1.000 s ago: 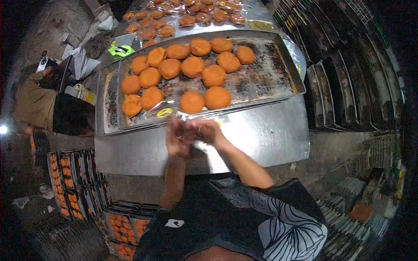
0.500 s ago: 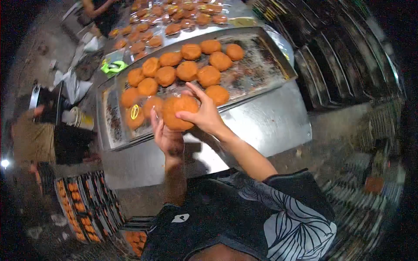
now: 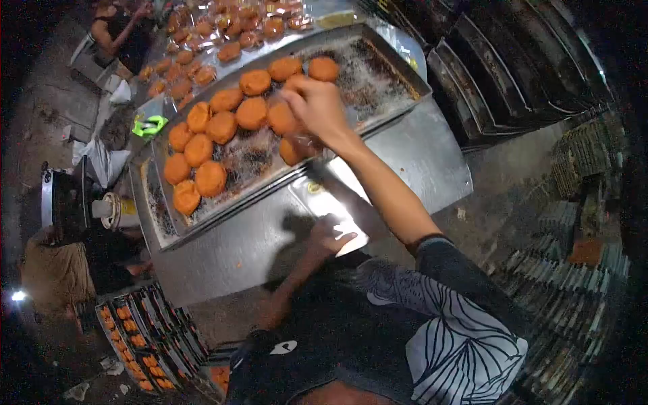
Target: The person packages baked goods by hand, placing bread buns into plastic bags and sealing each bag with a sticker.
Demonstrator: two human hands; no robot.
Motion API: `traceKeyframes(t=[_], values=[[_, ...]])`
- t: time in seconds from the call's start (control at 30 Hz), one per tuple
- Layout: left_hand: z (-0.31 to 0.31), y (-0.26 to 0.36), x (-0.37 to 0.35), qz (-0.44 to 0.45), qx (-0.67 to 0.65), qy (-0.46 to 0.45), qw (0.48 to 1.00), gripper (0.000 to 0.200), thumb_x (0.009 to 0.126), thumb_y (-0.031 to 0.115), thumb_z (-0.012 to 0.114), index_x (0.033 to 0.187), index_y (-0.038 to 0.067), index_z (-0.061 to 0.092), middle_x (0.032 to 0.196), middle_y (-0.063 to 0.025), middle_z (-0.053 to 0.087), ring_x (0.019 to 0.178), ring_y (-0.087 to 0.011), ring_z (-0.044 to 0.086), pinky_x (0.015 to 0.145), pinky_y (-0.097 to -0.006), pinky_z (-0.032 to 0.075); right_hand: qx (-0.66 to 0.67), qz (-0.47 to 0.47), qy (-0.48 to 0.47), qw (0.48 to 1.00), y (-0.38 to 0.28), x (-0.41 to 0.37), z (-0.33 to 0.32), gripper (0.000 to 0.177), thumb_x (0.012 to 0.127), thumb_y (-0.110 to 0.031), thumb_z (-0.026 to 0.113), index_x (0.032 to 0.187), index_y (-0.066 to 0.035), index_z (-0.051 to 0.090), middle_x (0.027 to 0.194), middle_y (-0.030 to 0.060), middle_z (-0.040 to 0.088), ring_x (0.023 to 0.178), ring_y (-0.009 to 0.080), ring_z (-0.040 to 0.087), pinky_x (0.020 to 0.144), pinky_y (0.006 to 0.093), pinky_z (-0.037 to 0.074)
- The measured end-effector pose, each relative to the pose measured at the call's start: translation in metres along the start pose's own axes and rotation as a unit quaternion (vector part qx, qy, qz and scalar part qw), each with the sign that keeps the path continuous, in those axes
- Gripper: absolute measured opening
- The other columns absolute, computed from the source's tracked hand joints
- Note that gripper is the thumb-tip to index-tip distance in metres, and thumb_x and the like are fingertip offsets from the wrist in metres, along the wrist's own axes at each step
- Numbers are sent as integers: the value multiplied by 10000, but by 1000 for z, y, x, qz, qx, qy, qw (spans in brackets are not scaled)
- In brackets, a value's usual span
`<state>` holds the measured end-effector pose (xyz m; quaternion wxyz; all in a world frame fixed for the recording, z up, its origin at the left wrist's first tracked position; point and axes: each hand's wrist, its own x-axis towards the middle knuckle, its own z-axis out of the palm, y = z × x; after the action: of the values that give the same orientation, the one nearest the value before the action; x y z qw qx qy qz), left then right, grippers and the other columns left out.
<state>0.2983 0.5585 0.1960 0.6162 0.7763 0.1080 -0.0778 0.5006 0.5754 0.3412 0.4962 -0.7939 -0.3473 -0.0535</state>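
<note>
My right hand [image 3: 317,108] reaches over the metal baking tray [image 3: 270,189] with its fingers curled round a browned round bun [image 3: 295,82], mostly hidden behind them. Several more browned buns [image 3: 252,113] lie in rows on this tray, and one bun [image 3: 290,152] sits below my wrist, partly covered by a blurred, shiny film. My left hand [image 3: 327,237] rests low on a pale, glossy sheet that looks like clear plastic bags [image 3: 343,228], with a small yellow label [image 3: 314,187] on it. Its thumb stands apart from the fingers.
Wrapped buns [image 3: 229,27] cover the far end of the steel table [image 3: 418,155]. A bright green object [image 3: 149,125] lies left of the tray. Stacked dark trays [image 3: 493,74] stand at right, racks of buns [image 3: 135,337] at lower left. Other people [image 3: 61,270] are on the left.
My hands have parted from the bun they held together. The right has moved up over the tray; the left has dropped to the glossy sheet. The view has shifted, moving the tray leftward.
</note>
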Motion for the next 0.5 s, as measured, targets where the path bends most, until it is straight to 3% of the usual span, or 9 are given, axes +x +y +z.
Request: traceKeyframes(t=[0.03,0.1,0.17,0.2,0.23,0.27,0.37,0.43,0.5], values=[[20,-56,20,182,106,111,971,328,608,111,693,851,27,489,830,-143,504,778,-318,484,696,-400,404,1,-11,6,1000,-2,16,9,149,745,-144,568,792,-5,595,713,126,607,646,228,601,577,297,459],[28,-117,44,365,175,196,893,231,610,52,654,777,40,495,742,-127,495,686,-324,471,645,-413,392,17,-282,116,952,6,29,33,244,749,-166,575,937,-10,559,941,157,575,830,264,560,741,325,427],[37,-200,63,110,-281,62,951,165,650,58,592,791,29,510,738,-117,517,717,-316,487,670,-399,402,64,-196,16,978,20,-36,24,338,759,-173,572,1051,-17,504,1088,169,503,957,291,493,868,336,356],[19,-149,50,185,67,73,978,119,693,75,532,792,8,529,734,-106,545,716,-283,512,658,-372,410,93,-105,-155,978,39,-72,8,350,761,-181,576,1061,-16,505,1092,157,509,916,241,529,842,325,392],[9,-119,42,186,64,77,977,119,693,75,532,792,8,529,734,-106,545,716,-283,512,658,-372,410,217,159,-230,935,64,-129,4,298,763,-197,579,998,-18,539,981,114,564,843,172,551,759,308,432],[0,-98,37,160,79,39,983,125,721,86,510,813,6,542,746,-106,554,712,-257,522,664,-353,418,169,244,-308,904,76,-171,-9,241,773,-204,576,930,-22,568,843,69,595,742,122,540,679,295,448],[-6,-66,34,194,114,52,973,162,786,127,507,875,8,573,780,-90,574,730,-176,539,697,-301,437,187,225,-437,851,111,-242,-17,215,747,-113,583,933,-6,571,826,86,608,718,144,540,663,292,440],[0,-5,16,112,-5,75,991,188,802,166,540,896,10,584,806,-74,586,766,-124,536,718,-259,438,195,218,-316,902,90,-223,-25,211,727,-41,580,930,9,556,797,112,598,705,161,529,656,291,432],[7,-2,23,-26,-126,35,991,180,784,166,583,861,5,599,788,-50,593,750,-105,540,691,-247,445,256,71,-260,928,109,-227,-21,239,717,21,551,953,8,519,715,153,556,641,172,519,599,318,430]])
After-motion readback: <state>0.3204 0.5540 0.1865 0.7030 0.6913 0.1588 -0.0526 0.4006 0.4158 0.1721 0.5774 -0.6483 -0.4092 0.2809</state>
